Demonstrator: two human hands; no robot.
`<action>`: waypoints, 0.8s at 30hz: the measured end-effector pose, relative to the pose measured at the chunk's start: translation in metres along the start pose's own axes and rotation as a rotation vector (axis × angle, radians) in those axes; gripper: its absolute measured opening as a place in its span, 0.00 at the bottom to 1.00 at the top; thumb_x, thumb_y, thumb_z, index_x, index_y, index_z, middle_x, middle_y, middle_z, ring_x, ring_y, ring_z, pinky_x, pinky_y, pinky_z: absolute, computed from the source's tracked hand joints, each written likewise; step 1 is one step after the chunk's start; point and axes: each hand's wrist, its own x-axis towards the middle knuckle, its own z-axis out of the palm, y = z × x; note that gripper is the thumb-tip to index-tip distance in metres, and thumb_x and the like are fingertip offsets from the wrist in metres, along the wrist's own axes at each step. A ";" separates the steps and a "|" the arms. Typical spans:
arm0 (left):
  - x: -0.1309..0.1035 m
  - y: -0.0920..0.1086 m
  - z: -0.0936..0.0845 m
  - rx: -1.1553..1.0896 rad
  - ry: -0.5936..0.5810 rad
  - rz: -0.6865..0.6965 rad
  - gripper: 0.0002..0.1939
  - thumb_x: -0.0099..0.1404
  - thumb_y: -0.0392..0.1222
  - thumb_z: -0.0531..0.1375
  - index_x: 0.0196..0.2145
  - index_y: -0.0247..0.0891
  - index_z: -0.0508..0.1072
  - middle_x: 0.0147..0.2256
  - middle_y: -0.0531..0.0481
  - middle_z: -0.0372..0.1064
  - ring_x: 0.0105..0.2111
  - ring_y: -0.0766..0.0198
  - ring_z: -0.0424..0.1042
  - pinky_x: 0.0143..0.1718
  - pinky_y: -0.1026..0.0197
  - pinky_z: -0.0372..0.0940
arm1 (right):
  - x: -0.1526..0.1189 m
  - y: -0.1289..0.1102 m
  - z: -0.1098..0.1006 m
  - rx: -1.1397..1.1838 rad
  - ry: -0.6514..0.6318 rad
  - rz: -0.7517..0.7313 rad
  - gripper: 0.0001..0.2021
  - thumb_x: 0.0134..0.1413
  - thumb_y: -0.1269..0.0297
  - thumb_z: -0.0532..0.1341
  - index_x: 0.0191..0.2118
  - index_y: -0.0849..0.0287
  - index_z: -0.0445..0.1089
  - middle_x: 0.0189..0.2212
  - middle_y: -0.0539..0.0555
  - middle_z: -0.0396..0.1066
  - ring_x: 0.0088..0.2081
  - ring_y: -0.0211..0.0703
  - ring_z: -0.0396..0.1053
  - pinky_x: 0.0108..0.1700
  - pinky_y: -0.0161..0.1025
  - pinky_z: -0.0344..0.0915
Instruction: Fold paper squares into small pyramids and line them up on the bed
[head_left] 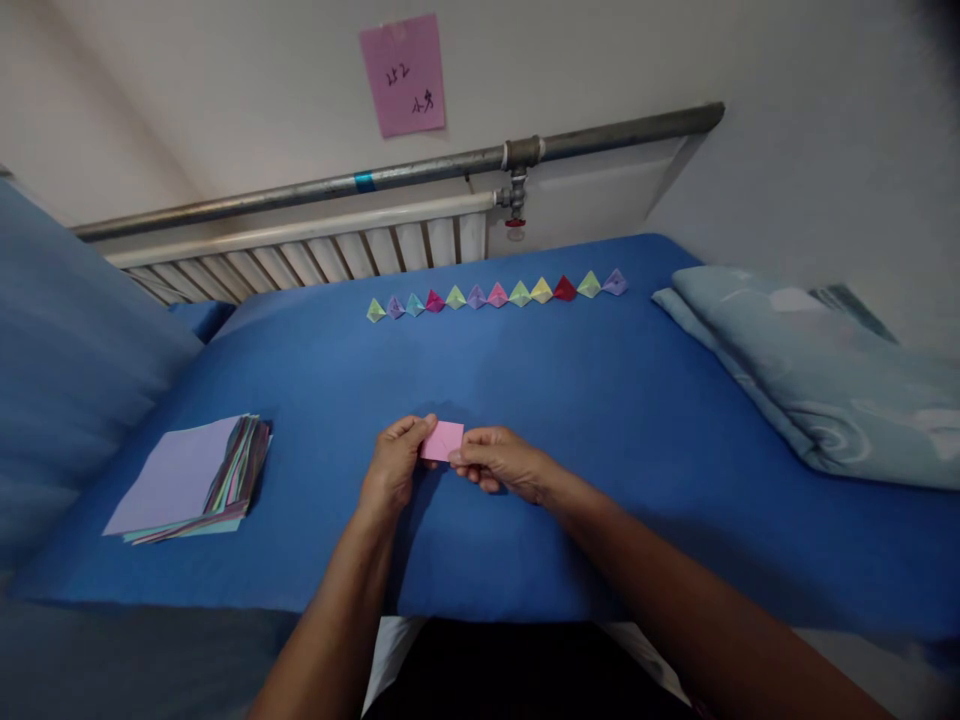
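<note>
A small pink paper square (442, 441) is held between my two hands, above the blue sheet (322, 370). My left hand (397, 458) pinches its left side, thumb at the upper left corner. My right hand (499, 460) grips its lower right corner between thumb and fingers. Beyond the hands, a row of several small folded paper pieces (477, 296) in green, purple, blue, pink, yellow and red lies along the far part of the sheet. At the left rests a stack of coloured paper (176, 475) with a lilac sheet on top.
A folded pale green blanket (817, 370) lies at the right. Behind the bed are a white radiator (322, 250), a metal pipe (300, 192) with a red-handled valve, and a pink note (405, 75) on the wall. A blue curtain (75, 370) hangs at the left.
</note>
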 end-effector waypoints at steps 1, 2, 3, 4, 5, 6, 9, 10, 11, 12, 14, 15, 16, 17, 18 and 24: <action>0.000 0.000 0.000 -0.005 0.000 0.001 0.19 0.48 0.53 0.66 0.16 0.37 0.65 0.14 0.56 0.59 0.15 0.71 0.57 0.19 0.65 0.52 | 0.000 0.000 0.000 -0.002 -0.001 -0.001 0.06 0.43 0.68 0.63 0.22 0.60 0.66 0.18 0.46 0.65 0.17 0.27 0.57 0.14 0.25 0.49; -0.001 0.001 0.000 -0.009 0.001 0.005 0.19 0.48 0.52 0.66 0.16 0.37 0.65 0.14 0.56 0.59 0.16 0.71 0.57 0.19 0.65 0.52 | 0.000 0.000 0.000 -0.005 0.000 -0.002 0.06 0.44 0.68 0.63 0.22 0.60 0.66 0.18 0.46 0.65 0.17 0.27 0.56 0.14 0.25 0.49; -0.001 0.002 0.000 -0.014 0.003 0.010 0.19 0.48 0.52 0.66 0.16 0.37 0.65 0.14 0.57 0.58 0.16 0.71 0.57 0.19 0.65 0.52 | 0.000 0.001 0.000 -0.009 0.004 -0.002 0.06 0.44 0.67 0.63 0.22 0.60 0.66 0.18 0.46 0.65 0.17 0.27 0.56 0.14 0.26 0.49; -0.002 0.002 0.000 -0.021 0.008 0.014 0.19 0.48 0.52 0.66 0.16 0.37 0.65 0.14 0.57 0.58 0.16 0.71 0.57 0.19 0.65 0.53 | -0.001 0.001 0.001 -0.012 0.008 -0.002 0.06 0.44 0.67 0.63 0.22 0.60 0.66 0.17 0.45 0.64 0.16 0.27 0.56 0.14 0.26 0.48; -0.002 0.002 0.000 -0.029 0.013 0.017 0.19 0.48 0.52 0.66 0.16 0.37 0.65 0.14 0.57 0.58 0.16 0.72 0.57 0.19 0.66 0.53 | -0.001 0.001 0.001 -0.012 0.012 -0.003 0.06 0.44 0.67 0.63 0.21 0.60 0.66 0.17 0.45 0.64 0.16 0.27 0.56 0.14 0.25 0.48; -0.003 0.002 0.000 -0.038 0.019 0.016 0.19 0.47 0.52 0.66 0.16 0.37 0.64 0.15 0.57 0.58 0.16 0.72 0.57 0.19 0.66 0.53 | -0.001 0.002 0.002 -0.011 0.015 -0.005 0.06 0.44 0.68 0.62 0.21 0.60 0.66 0.17 0.45 0.63 0.16 0.27 0.56 0.14 0.25 0.48; -0.003 0.001 0.001 -0.048 0.031 0.008 0.20 0.46 0.53 0.66 0.16 0.37 0.64 0.15 0.58 0.57 0.16 0.71 0.56 0.19 0.65 0.52 | -0.002 0.003 0.002 -0.006 -0.001 -0.014 0.06 0.44 0.67 0.62 0.21 0.60 0.65 0.17 0.45 0.63 0.16 0.26 0.55 0.14 0.25 0.47; -0.003 0.001 0.001 -0.044 0.030 0.006 0.20 0.46 0.54 0.66 0.16 0.37 0.64 0.15 0.58 0.57 0.16 0.71 0.56 0.19 0.65 0.52 | -0.002 0.003 0.002 -0.011 -0.013 -0.015 0.06 0.45 0.67 0.62 0.22 0.60 0.66 0.17 0.45 0.63 0.16 0.26 0.55 0.14 0.25 0.48; -0.003 0.001 0.001 -0.036 0.027 0.007 0.20 0.46 0.54 0.66 0.16 0.37 0.64 0.15 0.58 0.57 0.16 0.72 0.56 0.19 0.66 0.51 | -0.001 0.003 0.001 -0.021 -0.024 -0.016 0.07 0.45 0.66 0.62 0.22 0.60 0.66 0.17 0.45 0.63 0.16 0.26 0.55 0.14 0.25 0.48; -0.003 0.001 0.000 -0.026 0.024 0.009 0.20 0.46 0.53 0.66 0.16 0.37 0.64 0.15 0.58 0.57 0.16 0.72 0.55 0.19 0.66 0.50 | -0.001 0.003 0.000 -0.033 -0.034 -0.016 0.07 0.45 0.65 0.62 0.22 0.60 0.66 0.17 0.45 0.62 0.16 0.26 0.55 0.14 0.25 0.49; -0.003 0.001 -0.001 -0.004 0.015 0.018 0.20 0.46 0.53 0.66 0.16 0.37 0.64 0.15 0.59 0.56 0.17 0.73 0.53 0.20 0.66 0.49 | 0.000 0.003 -0.001 -0.054 -0.032 -0.031 0.09 0.45 0.61 0.63 0.24 0.60 0.67 0.18 0.45 0.63 0.16 0.27 0.56 0.14 0.26 0.51; -0.004 0.001 -0.001 0.008 0.010 0.021 0.20 0.46 0.53 0.66 0.16 0.36 0.63 0.15 0.59 0.55 0.17 0.73 0.52 0.20 0.67 0.48 | 0.000 0.003 -0.002 -0.054 -0.015 -0.050 0.09 0.46 0.59 0.63 0.25 0.60 0.67 0.19 0.46 0.63 0.17 0.28 0.57 0.14 0.26 0.51; -0.004 0.001 -0.002 0.022 0.003 0.023 0.20 0.46 0.52 0.66 0.16 0.36 0.63 0.15 0.60 0.54 0.18 0.74 0.51 0.21 0.67 0.48 | 0.001 0.002 -0.003 -0.045 0.009 -0.076 0.10 0.46 0.58 0.64 0.27 0.60 0.68 0.20 0.46 0.64 0.18 0.29 0.59 0.15 0.27 0.52; -0.005 0.001 -0.002 0.037 -0.007 0.021 0.20 0.46 0.52 0.66 0.16 0.36 0.62 0.15 0.60 0.53 0.18 0.74 0.51 0.21 0.67 0.47 | 0.001 0.001 -0.004 -0.034 0.032 -0.101 0.10 0.46 0.58 0.64 0.30 0.60 0.69 0.21 0.46 0.65 0.19 0.30 0.60 0.15 0.27 0.52; -0.006 0.001 -0.002 0.053 -0.019 0.016 0.20 0.47 0.53 0.65 0.16 0.36 0.62 0.15 0.60 0.53 0.18 0.74 0.51 0.21 0.67 0.47 | 0.001 0.001 -0.005 -0.026 0.048 -0.122 0.10 0.46 0.59 0.64 0.32 0.59 0.69 0.21 0.46 0.65 0.19 0.30 0.60 0.15 0.27 0.53; -0.008 0.000 0.001 0.190 -0.158 -0.099 0.20 0.47 0.56 0.64 0.17 0.37 0.65 0.15 0.57 0.57 0.16 0.72 0.55 0.18 0.66 0.51 | -0.003 0.000 -0.006 -0.121 0.042 -0.140 0.09 0.43 0.70 0.61 0.35 0.57 0.65 0.15 0.40 0.62 0.13 0.28 0.54 0.15 0.29 0.49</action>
